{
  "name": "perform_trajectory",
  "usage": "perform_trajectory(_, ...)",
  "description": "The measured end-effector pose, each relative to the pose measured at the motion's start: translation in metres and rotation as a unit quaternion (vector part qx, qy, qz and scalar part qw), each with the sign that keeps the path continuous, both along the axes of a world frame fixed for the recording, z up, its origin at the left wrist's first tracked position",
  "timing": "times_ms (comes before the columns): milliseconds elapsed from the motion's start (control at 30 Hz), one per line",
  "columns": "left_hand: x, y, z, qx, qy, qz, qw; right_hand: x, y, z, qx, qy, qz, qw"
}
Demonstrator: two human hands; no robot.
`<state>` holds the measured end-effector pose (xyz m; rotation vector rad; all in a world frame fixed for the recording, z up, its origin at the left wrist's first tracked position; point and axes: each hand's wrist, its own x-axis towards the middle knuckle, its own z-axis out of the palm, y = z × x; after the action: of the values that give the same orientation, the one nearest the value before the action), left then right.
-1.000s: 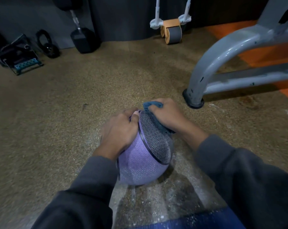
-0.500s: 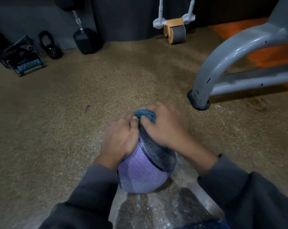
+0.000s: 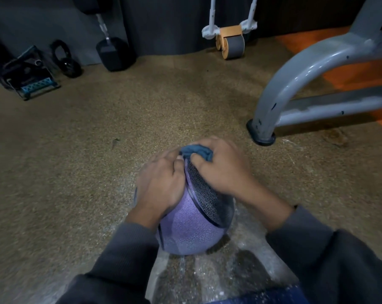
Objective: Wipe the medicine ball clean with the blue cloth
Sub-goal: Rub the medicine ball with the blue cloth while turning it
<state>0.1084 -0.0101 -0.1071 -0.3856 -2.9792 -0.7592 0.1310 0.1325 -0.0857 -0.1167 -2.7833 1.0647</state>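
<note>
A purple and grey medicine ball [image 3: 189, 231] sits on the speckled floor in the lower middle of the head view. My left hand [image 3: 159, 185] lies over the ball's left side, fingers curved against it. My right hand [image 3: 225, 170] grips a bunched blue cloth [image 3: 197, 152] and presses it on the ball's top far side. The thumbs of both hands nearly meet at the top. The far face of the ball is hidden.
A grey metal frame leg [image 3: 273, 106] stands on a black foot to the right. At the back wall are a dumbbell [image 3: 114, 53], an ab roller [image 3: 231, 43], a kettlebell [image 3: 66, 59] and a small black stand [image 3: 29, 75]. White dust streaks [image 3: 220, 275] cover the floor near me.
My right hand has slid the cloth from the ball's upper right side to its top, toward my left hand. The left hand has stayed on the ball.
</note>
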Motion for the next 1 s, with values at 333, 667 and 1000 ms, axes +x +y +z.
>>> perform_trajectory(333,0.002,0.002,-0.004,0.009,0.007,0.022,1.000,0.012,-0.004,-0.005,0.038,0.025,0.006,0.999)
perform_trajectory(667,0.003,-0.001,-0.009,0.014,0.007,0.035,0.999,-0.027,0.012,-0.014,-0.055,-0.075,-0.059,0.994)
perform_trajectory(1000,0.007,0.003,-0.007,0.013,0.002,0.057,0.998,-0.014,0.011,-0.021,-0.050,-0.024,-0.047,0.997)
